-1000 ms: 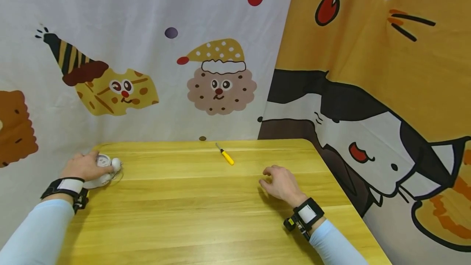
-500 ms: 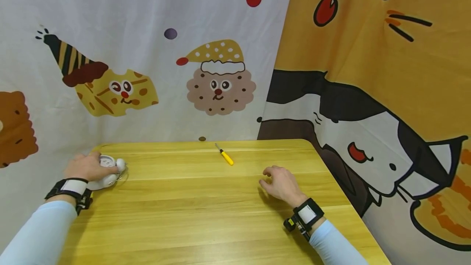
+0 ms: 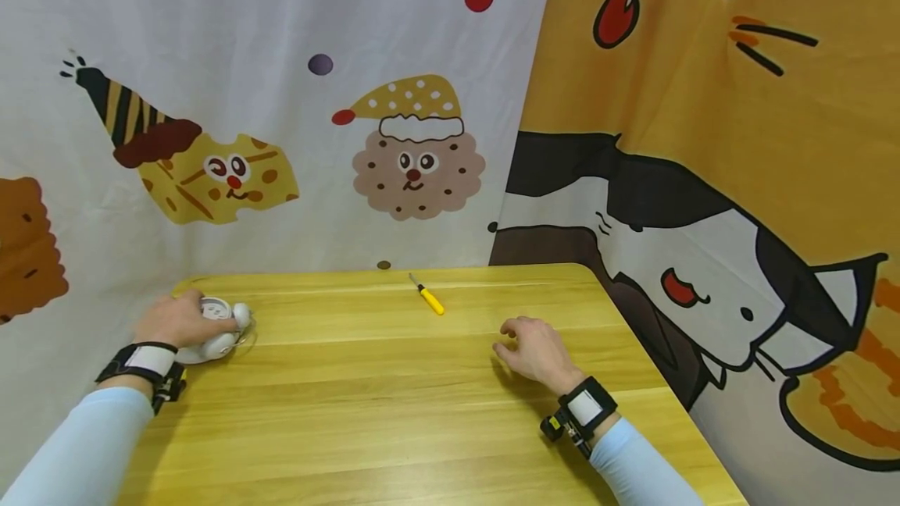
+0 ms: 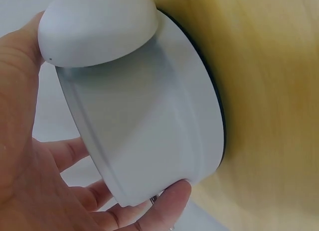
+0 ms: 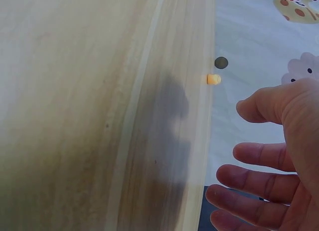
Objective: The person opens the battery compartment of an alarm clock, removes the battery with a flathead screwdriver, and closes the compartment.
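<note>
My left hand [image 3: 176,320] grips a white rounded object [image 3: 219,345] with a round dial-like face and a ball-shaped knob, at the table's far left. In the left wrist view, the thumb lies by the dome on the white object [image 4: 134,126] and the fingers curl round its far side. Its dark-rimmed end is close to the wood. My right hand [image 3: 537,354] is low over the right side of the table, fingers loosely bent, holding nothing. Toward the back middle lies a screwdriver [image 3: 430,301] with a yellow handle, its shaft pointing to the back left.
The wooden table [image 3: 366,412] has rounded back corners. A white cartoon-printed curtain [image 3: 281,14] hangs right behind it, with an orange printed one [image 3: 703,100] at the right. A thin wire loop [image 3: 249,330] shows beside the white object's knob.
My left hand has moved a little to the right with the white object in its grip. The right hand and the screwdriver have stayed put.
</note>
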Demonstrator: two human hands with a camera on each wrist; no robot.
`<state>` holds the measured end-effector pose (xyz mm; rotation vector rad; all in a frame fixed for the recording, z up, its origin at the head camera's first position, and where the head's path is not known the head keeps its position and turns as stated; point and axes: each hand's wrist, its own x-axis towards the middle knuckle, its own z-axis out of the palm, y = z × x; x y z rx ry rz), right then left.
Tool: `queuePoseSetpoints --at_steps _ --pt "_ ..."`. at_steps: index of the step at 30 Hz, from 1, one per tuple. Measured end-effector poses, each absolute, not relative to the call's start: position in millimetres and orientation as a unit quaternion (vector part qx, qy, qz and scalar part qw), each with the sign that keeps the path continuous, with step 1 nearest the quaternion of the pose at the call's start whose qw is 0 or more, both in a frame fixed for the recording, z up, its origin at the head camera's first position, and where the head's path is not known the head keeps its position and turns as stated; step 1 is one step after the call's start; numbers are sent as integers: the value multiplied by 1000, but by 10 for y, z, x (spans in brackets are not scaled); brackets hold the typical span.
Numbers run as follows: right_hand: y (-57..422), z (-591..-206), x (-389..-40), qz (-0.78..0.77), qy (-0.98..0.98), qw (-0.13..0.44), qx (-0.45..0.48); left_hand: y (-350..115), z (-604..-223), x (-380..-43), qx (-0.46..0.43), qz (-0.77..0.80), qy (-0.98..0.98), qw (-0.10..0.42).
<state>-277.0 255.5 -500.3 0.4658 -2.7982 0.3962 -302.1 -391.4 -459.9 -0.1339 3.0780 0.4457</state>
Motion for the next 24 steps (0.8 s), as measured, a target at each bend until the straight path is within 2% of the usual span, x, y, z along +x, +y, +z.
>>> queuePoseSetpoints --at_steps 12,24 --pt "2521 -5032 -2787 140 -968 132 161 -3758 -4539 -3047 -27 148 987 46" --pt "2484 -5065 -2792 145 -966 135 168 -3588 -4545 -3032 -33 147 988 38"
